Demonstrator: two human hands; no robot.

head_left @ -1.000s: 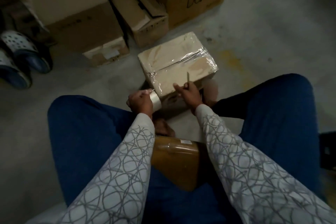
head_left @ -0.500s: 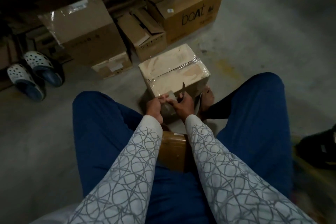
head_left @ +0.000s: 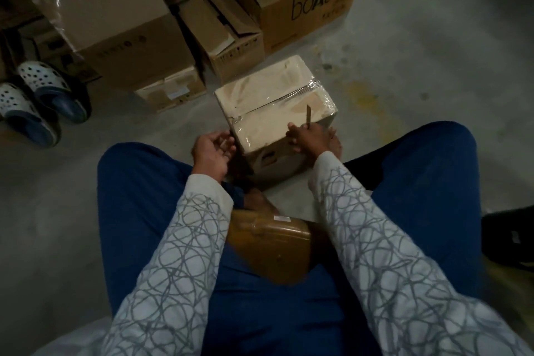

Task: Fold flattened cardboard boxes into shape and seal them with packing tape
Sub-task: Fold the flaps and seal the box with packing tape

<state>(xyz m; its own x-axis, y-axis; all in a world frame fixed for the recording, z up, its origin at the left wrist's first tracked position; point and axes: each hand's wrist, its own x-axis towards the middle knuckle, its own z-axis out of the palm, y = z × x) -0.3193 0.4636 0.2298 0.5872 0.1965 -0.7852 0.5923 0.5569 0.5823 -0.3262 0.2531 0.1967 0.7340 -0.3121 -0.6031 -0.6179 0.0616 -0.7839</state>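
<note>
At the far left a pair of white clogs (head_left: pixel 37 98) stands on the concrete floor (head_left: pixel 433 66), and beside them a row of brown cartons (head_left: pixel 115 23) lies along the back, as in the earlier pictures. The left hand (head_left: pixel 212 150) is now just beside the near left corner of the taped box (head_left: pixel 274 107), palm turned up and fingers curled. Something thin and pale shows between the fingers, but I cannot tell what it is or whether the hand really grips it. Half a second ago this hand was at the middle of the near face, close to the other hand and on the tape roll; the roll is no longer seen in it. The taped box itself has not moved: it sits on the floor between the knees, with clear tape across the seam on top. The right hand (head_left: pixel 306 139) has gone to the right and rests on the near top edge of the box. Its fingers are closed around a thin blade (head_left: pixel 308 114), which points up over the top. In the lap lies a brown parcel (head_left: pixel 274 246).
</note>
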